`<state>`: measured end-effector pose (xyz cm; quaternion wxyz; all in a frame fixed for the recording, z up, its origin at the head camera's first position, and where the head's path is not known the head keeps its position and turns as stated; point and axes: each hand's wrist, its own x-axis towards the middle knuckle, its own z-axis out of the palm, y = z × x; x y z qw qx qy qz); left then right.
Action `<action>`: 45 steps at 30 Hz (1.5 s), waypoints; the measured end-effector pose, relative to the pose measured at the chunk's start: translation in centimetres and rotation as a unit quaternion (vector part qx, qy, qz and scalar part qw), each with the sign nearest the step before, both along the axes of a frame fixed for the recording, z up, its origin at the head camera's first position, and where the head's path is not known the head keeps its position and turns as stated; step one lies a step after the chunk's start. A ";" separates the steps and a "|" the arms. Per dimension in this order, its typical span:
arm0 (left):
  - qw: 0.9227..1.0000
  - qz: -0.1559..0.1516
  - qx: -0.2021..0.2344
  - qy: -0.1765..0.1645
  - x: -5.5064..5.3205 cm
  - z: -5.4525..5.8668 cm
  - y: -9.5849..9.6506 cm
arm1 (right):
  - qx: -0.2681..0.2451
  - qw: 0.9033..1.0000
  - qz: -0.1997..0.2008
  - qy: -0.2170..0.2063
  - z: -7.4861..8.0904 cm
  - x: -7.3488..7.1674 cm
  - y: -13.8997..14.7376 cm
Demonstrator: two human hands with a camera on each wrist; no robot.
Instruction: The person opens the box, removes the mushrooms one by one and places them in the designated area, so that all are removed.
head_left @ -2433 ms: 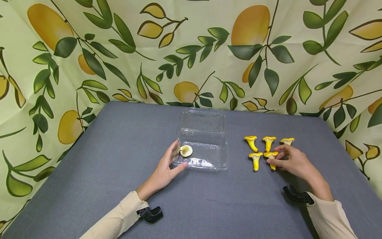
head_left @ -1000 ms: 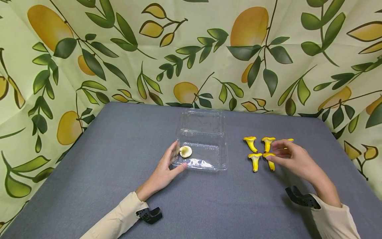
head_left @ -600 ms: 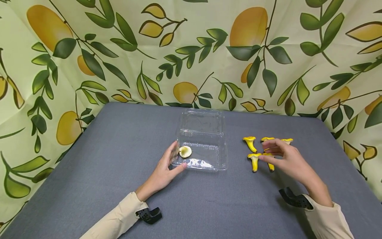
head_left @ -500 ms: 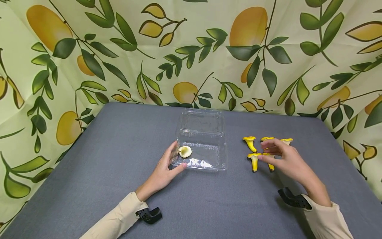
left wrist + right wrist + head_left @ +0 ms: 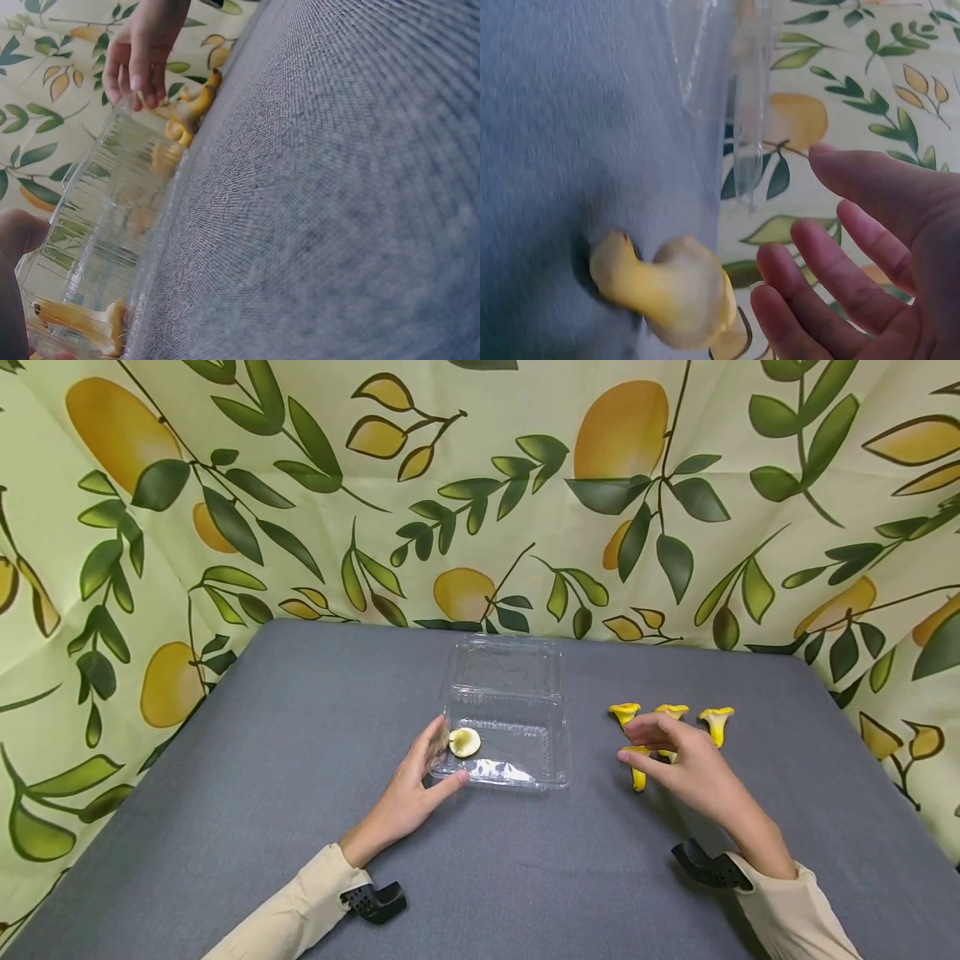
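Note:
My left hand [image 5: 408, 785] grips the left side of a clear plastic clamshell container [image 5: 525, 743], thumb at its front edge and fingers along its side wall. Inside, near that hand, one yellow chanterelle mushroom [image 5: 465, 742] stands stem up; the left wrist view shows the same mushroom [image 5: 82, 321] side-on. My right hand [image 5: 690, 768] hovers over the mushrooms right of the container, its fingers apart and nothing between them. Below it lies a front-row mushroom [image 5: 638, 777], partly covered; another front one is mostly hidden. Behind are mushrooms at left [image 5: 621, 712], middle [image 5: 673, 710] and right [image 5: 717, 724].
The container's lid [image 5: 507, 662] lies folded back toward the rear of the grey cloth-covered table [image 5: 300, 710]. A fruit-patterned curtain [image 5: 480, 510] hangs behind the table and around its sides. Black straps with camera mounts [image 5: 375, 902] sit on both wrists.
My right hand has moved left from the front-right mushroom to above the front-left one, uncovering the back-right mushroom. My left hand and the container have stayed in place.

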<state>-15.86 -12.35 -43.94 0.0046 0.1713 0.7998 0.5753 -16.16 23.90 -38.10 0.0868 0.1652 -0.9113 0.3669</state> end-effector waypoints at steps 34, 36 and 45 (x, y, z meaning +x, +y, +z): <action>1.000 0.005 0.001 -0.002 0.1 0.0 0.1 | -0.041 0.992 0.117 0.023 -0.1 -2.4 -9.2; 1.000 0.004 0.002 -0.002 0.1 -0.1 0.1 | -0.038 0.991 0.125 0.019 -0.1 -2.5 -9.7; 1.000 -0.001 0.007 0.001 0.1 -0.2 0.0 | -0.035 0.989 0.143 -0.012 -0.2 -2.7 -11.6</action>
